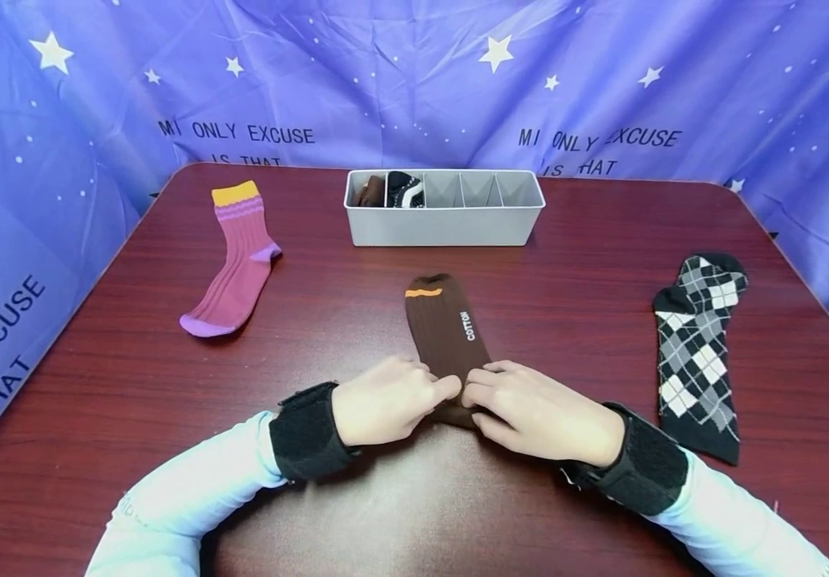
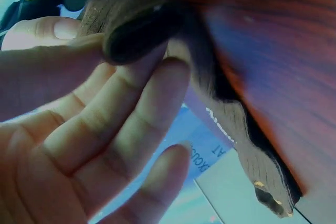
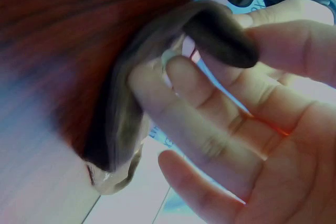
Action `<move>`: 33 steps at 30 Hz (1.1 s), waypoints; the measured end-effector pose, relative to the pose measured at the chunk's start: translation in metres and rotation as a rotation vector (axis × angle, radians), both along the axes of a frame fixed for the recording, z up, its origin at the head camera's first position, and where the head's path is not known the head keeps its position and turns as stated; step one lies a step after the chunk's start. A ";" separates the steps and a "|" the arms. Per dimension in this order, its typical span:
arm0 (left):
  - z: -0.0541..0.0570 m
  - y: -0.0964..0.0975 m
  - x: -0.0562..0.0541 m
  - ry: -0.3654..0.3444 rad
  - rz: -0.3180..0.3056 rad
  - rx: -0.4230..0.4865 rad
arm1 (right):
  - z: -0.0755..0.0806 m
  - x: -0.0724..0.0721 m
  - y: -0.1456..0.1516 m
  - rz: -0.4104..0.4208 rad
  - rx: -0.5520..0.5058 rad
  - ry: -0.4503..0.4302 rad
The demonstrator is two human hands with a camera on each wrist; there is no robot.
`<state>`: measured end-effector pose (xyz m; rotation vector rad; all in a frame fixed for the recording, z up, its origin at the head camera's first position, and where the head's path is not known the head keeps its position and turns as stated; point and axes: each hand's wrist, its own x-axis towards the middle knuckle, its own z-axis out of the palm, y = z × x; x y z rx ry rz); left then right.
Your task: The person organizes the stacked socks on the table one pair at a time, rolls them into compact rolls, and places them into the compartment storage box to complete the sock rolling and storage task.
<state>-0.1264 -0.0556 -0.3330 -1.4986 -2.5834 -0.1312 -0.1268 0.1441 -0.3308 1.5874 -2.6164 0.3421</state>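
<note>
A brown sock (image 1: 446, 324) with an orange stripe and the white word COTTON lies lengthwise before me on the table. Its near end is folded over, and both hands are on that fold. My left hand (image 1: 389, 397) pinches the fold from the left; in the left wrist view the doubled brown fabric (image 2: 142, 30) sits between thumb and fingers. From the right, my right hand (image 1: 537, 409) pinches the same end, the folded edge (image 3: 226, 38) showing between its thumb and fingertips. The sock's far end stays flat, pointing toward the grey box.
A grey divided box (image 1: 446, 227) stands at the back; its two leftmost compartments hold a brown item (image 1: 371, 192) and a black-and-white item (image 1: 405, 191). On the left lies a pink sock (image 1: 241, 256) with a yellow cuff, on the right a black, grey and white argyle sock (image 1: 696, 361).
</note>
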 end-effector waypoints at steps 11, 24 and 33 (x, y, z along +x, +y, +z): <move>-0.002 -0.002 -0.004 -0.102 0.105 -0.009 | -0.005 -0.005 0.003 -0.118 -0.007 -0.001; 0.001 0.001 -0.004 0.016 0.059 -0.091 | -0.004 -0.006 0.003 -0.120 0.026 0.050; 0.000 0.000 -0.003 0.031 0.060 -0.025 | -0.004 -0.005 0.002 -0.101 0.094 0.070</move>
